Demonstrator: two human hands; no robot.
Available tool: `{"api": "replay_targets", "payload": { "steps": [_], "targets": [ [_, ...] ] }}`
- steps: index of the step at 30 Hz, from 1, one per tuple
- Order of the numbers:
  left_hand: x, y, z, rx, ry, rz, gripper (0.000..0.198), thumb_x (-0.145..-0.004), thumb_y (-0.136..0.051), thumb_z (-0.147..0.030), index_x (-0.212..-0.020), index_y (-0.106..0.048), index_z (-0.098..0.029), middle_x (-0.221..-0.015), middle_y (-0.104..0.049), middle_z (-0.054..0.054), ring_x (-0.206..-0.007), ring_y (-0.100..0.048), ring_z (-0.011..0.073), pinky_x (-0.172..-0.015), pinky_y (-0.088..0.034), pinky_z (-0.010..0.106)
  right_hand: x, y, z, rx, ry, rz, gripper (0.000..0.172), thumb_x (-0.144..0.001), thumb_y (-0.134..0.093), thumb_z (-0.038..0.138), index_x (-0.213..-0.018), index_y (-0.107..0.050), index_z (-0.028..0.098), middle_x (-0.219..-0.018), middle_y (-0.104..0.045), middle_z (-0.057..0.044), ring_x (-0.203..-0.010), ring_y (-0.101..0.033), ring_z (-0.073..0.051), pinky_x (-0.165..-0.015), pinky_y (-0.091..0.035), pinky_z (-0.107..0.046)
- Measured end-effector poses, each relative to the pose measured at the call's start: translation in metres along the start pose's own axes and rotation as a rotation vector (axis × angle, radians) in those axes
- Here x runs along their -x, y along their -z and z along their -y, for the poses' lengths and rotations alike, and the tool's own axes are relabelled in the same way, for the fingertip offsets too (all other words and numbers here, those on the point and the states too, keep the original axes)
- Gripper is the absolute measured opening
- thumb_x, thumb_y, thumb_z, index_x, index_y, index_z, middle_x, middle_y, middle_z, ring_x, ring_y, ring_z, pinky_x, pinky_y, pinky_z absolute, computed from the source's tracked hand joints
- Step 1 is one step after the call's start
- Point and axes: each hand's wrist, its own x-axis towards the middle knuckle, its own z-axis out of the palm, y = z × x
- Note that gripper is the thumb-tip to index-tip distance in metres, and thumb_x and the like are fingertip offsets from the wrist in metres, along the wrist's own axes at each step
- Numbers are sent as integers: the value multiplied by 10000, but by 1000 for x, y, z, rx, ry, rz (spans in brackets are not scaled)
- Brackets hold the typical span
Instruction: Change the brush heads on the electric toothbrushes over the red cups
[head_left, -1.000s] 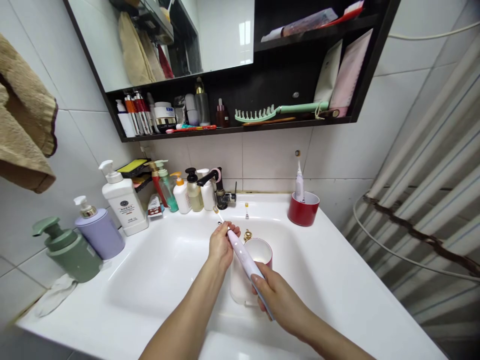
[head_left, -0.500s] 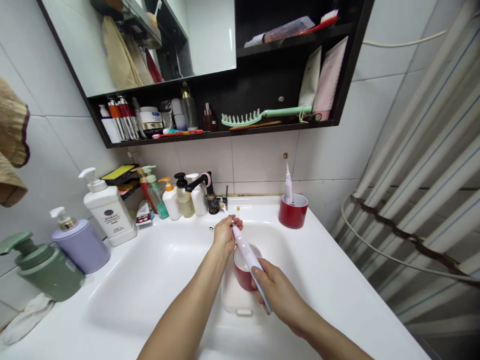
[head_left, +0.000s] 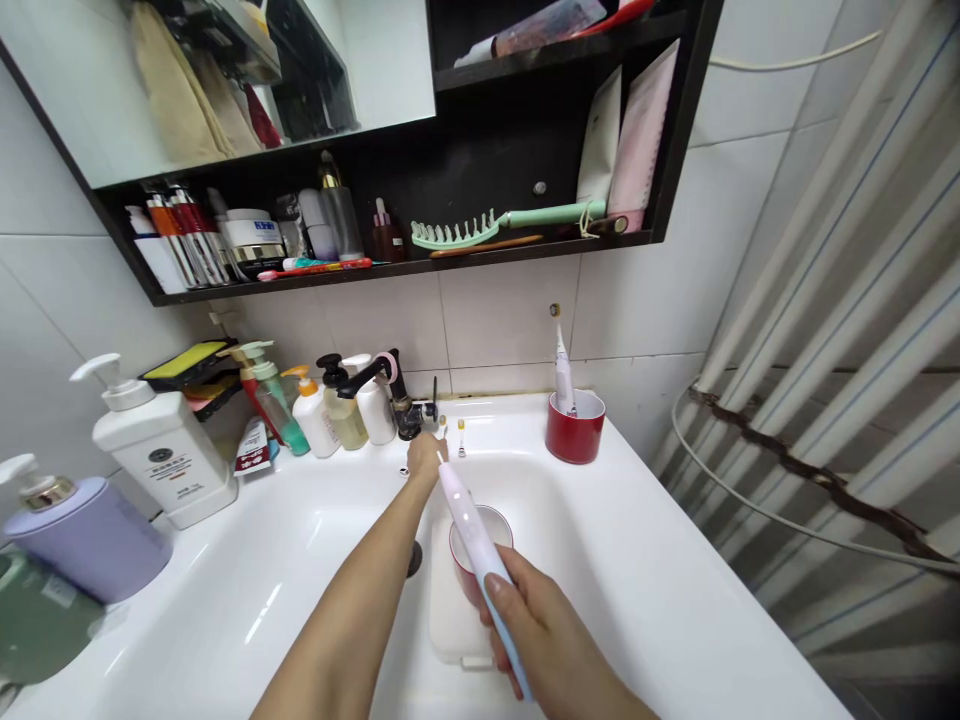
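My right hand (head_left: 536, 610) is wrapped round a pink-and-blue electric toothbrush handle (head_left: 474, 535), tilted with its bare metal shaft pointing up and away. At the sink's back ledge, my left hand (head_left: 426, 458) is closed on a small toothbrush head (head_left: 442, 426); most of its fingers are hidden behind the hand. Just right of it, another brush head (head_left: 461, 438) with yellow bristles stands on the ledge. Beneath the handle, a red cup (head_left: 487, 522) with a white inside rests on a whitish lidded box (head_left: 454, 640) in the basin, partly covered by my right hand.
A second red cup (head_left: 574, 440) on the right ledge holds a white electric toothbrush (head_left: 563, 375). The black faucet (head_left: 405, 400) rises behind my left hand. Pump bottles (head_left: 161, 450) line the left side. A dark shelf (head_left: 337, 275) hangs above, bearing a green hairbrush (head_left: 457, 235).
The brush head has come away from the handle, leaving its shaft bare. My left hand has moved left with the head, and my right hand has drawn the handle slightly down. The view has shifted right.
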Motion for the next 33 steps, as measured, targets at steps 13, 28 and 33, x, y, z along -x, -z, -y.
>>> {"api": "replay_targets", "payload": {
  "steps": [13,28,33],
  "targets": [
    [18,-19,-12,-39,-218,6,187,-519,-566,-218,-685,-504,-158,-830,-540,122,-903,-445,249,-772,-267,330,0,1,-3,34,66,-2,355,-697,-304,436,-910,-392,165,-647,-395,5,-380,-360,-38,-286,-270,-156],
    [76,77,7,804,148,279,78,-666,-434,-168,-594,-426,-141,-541,-502,-3,-527,-517,66,-584,-416,195,4,-9,-13,-27,12,49,342,-690,-343,398,-924,-385,152,-584,-404,31,-366,-371,-44,-335,-286,-175],
    [99,98,17,1053,228,318,67,-650,-472,-174,-626,-435,-123,-558,-527,14,-513,-534,75,-531,-431,176,6,-21,-25,-54,21,135,336,-680,-364,393,-917,-379,155,-581,-412,35,-352,-370,-40,-334,-277,-178]
  ]
}}
